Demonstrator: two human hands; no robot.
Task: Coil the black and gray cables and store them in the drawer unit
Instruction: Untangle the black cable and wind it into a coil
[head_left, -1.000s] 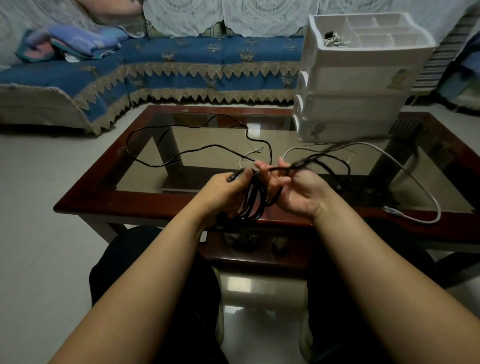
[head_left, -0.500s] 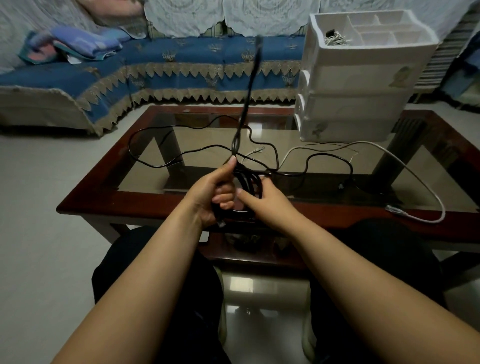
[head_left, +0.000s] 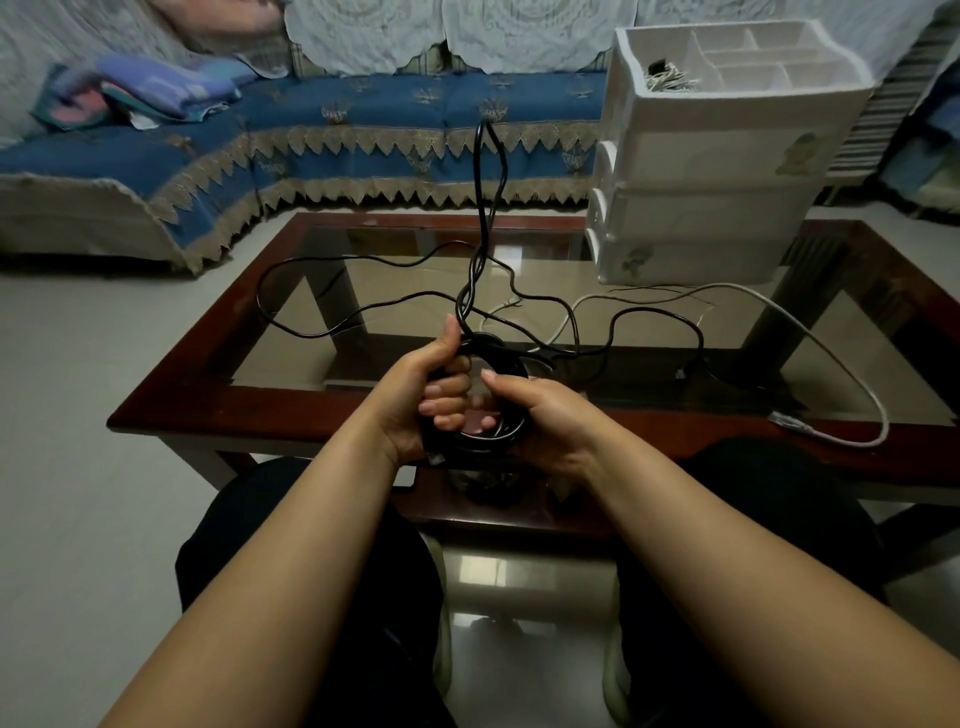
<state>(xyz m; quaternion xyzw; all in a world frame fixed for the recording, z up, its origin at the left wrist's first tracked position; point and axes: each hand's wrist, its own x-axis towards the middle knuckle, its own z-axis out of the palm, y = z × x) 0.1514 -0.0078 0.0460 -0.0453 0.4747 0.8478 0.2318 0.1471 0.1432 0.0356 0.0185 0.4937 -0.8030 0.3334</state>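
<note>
Coil of black cable (head_left: 483, 434) in my left hand (head_left: 423, 400), grip curled tight round it (loop rearing up); right hand (head_left: 545, 421) clasps its right edge.

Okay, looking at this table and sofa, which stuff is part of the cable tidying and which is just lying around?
Part of the job:
black cable, coil gripped by left hand and right hand
gray cable
drawer unit

Just lying about:
folded cloths on sofa
thin loose wires
</note>
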